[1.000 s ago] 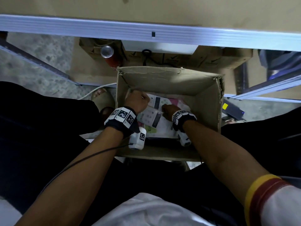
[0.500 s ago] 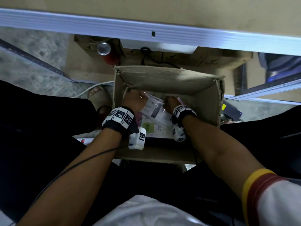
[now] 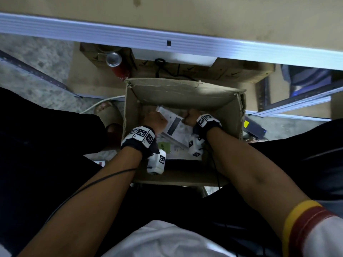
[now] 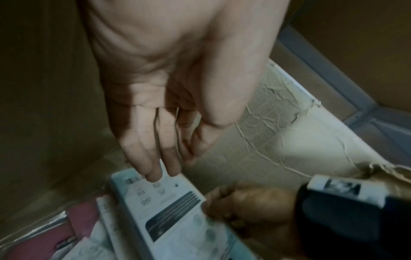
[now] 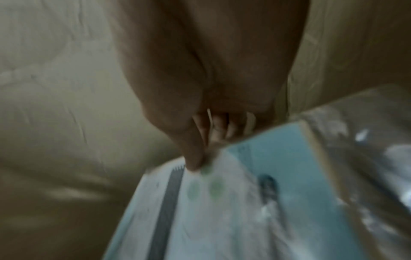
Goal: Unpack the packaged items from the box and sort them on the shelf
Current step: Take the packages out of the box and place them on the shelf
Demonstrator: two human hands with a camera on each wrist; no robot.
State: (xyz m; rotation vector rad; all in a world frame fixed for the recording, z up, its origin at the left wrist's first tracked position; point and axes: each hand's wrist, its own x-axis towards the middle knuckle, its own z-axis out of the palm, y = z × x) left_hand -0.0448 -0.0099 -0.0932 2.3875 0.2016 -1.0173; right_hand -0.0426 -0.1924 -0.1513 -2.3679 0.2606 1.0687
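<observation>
An open cardboard box (image 3: 232, 127) stands on the floor between my knees, and both hands are inside it. A white package printed with a dark rectangle (image 3: 174, 127) lies tilted between them. My left hand (image 3: 157, 117) has straight fingers, and its fingertips (image 4: 155, 174) touch the package's (image 4: 173, 214) far left corner. My right hand (image 3: 189, 118) pinches the package's (image 5: 244, 211) right edge between thumb and fingers (image 5: 195, 158). Under it lie more packets, among them a pink one (image 4: 82, 221) and one with a green label (image 3: 164, 146).
A shelf with a metal front rail (image 3: 167, 41) runs across just beyond the box. Below it are flattened cardboard and a red can (image 3: 117, 64). A sandalled foot (image 3: 105, 112) is left of the box, and a dark device with a yellow sticker (image 3: 254, 127) is to its right.
Both hands have moved toward the box's far wall, and the white package has come up off the pile, tilted between them.
</observation>
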